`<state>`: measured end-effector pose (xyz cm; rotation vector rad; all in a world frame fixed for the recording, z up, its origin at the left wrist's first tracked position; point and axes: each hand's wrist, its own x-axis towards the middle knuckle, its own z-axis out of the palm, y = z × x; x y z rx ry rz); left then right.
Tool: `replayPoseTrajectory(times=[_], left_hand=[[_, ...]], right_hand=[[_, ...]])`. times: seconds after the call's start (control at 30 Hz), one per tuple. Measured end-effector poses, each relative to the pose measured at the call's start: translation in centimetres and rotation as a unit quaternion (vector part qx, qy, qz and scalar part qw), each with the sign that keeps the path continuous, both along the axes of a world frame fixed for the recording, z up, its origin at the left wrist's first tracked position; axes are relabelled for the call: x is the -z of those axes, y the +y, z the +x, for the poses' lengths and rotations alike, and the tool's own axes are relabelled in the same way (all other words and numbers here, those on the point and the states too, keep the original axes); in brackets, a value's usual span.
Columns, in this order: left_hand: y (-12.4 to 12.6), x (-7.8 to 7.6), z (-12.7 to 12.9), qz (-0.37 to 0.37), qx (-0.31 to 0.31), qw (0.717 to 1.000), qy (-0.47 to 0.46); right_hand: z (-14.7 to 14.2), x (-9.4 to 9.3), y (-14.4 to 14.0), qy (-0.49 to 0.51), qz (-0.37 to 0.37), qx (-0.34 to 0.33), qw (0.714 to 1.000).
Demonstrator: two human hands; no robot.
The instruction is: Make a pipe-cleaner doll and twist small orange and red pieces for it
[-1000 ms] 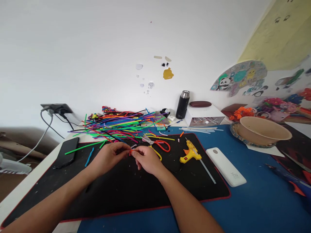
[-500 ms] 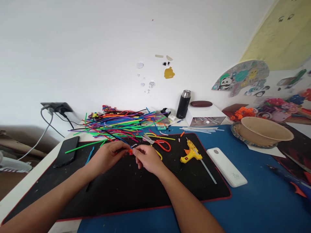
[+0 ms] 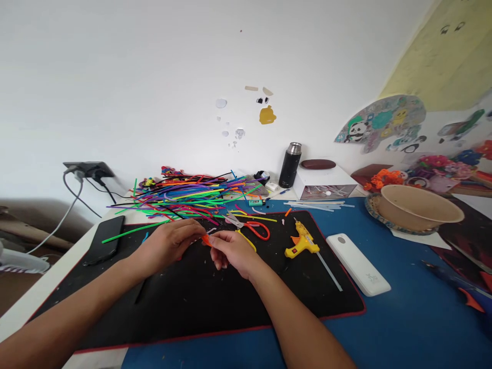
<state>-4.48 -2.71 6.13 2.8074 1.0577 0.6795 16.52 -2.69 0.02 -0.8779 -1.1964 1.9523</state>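
Note:
My left hand [image 3: 169,245] and my right hand [image 3: 230,251] meet over the black mat [image 3: 200,302], both pinching a small orange pipe-cleaner piece [image 3: 206,240] between their fingertips. Just behind them lies a big pile of coloured pipe cleaners [image 3: 184,197]. Red-handled scissors [image 3: 249,226] lie to the right of my right hand, touching a yellow loop. Further right on the mat rests a yellow glue gun [image 3: 303,241].
A black phone [image 3: 105,238] lies at the mat's left edge. A white remote-like box [image 3: 358,264], a beige bowl [image 3: 418,205], a black flask [image 3: 289,165] and a white drawer box [image 3: 323,184] sit right and behind. Cables hang from a wall socket [image 3: 88,170].
Both hands stay together on the orange piece and work it slightly; the left hand has shifted a little, covering the blue pipe cleaner beside it. The camera has drifted a touch.

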Motion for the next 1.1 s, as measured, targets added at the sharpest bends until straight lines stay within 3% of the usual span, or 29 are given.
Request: replayPoseTrajectory(times=[0.37,0.93,1.1], left_hand=[[0.2,-2.1,0.7,-0.022,0.057,0.996,0.06],[0.5,-2.9,0.8,-0.045,0.087,0.989,0.114],[0.5,-2.7,1.6,-0.046,0.081,0.978,0.187]], right_hand=[[-0.2,0.3,-0.1,0.025,-0.013,-0.013,1.0],[-0.1,-0.4,-0.2,0.053,-0.067,-0.015,0.996],[-0.2,0.2,-0.2,0.042,-0.072,-0.011,0.996]])
